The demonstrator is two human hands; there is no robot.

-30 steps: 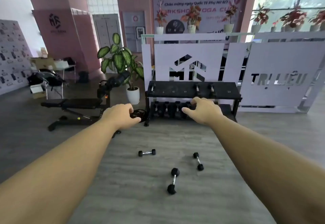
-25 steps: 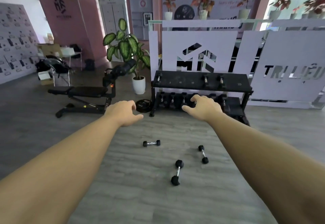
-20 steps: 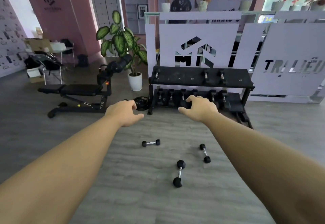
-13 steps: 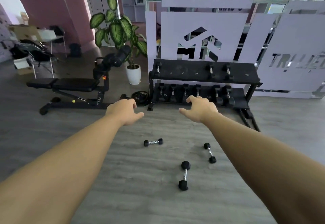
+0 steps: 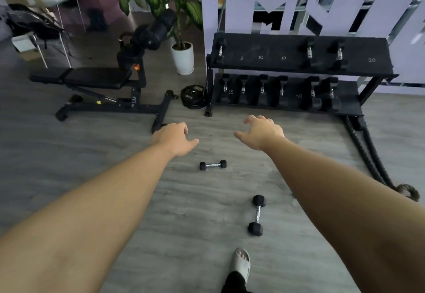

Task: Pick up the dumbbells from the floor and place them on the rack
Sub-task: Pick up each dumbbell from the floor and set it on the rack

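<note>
Dumbbells lie loose on the grey floor [image 5: 69, 154] in front of me, and I see two of them. Largest in view is that floor, then the pale screen [image 5: 368, 0] with cut-out shapes at the back. Against it stands the black rack [image 5: 271, 51], two shelves deep, with chalked numbers and several weights already sitting on both shelves. To its left I see the black bench [image 5: 92, 78], a potted plant [image 5: 181, 55] and a weight plate [image 5: 193, 97] leaning at the rack's foot. A thick rope [image 5: 368, 154] trails along the floor from the rack's right end.

Both my bare arms reach forward. My left hand [image 5: 174, 139] hangs palm down with the fingers loosely curled and apart, holding nothing. My right hand [image 5: 262, 134] is spread open, also empty, above the floor short of the rack.

One bigger dumbbell [image 5: 257, 215] lies end-on toward me, below my right forearm. A smaller dumbbell [image 5: 213, 165] lies crosswise between my hands and a little nearer to me, untouched. My foot in a pale slipper [image 5: 241, 264] shows at the bottom edge.
</note>
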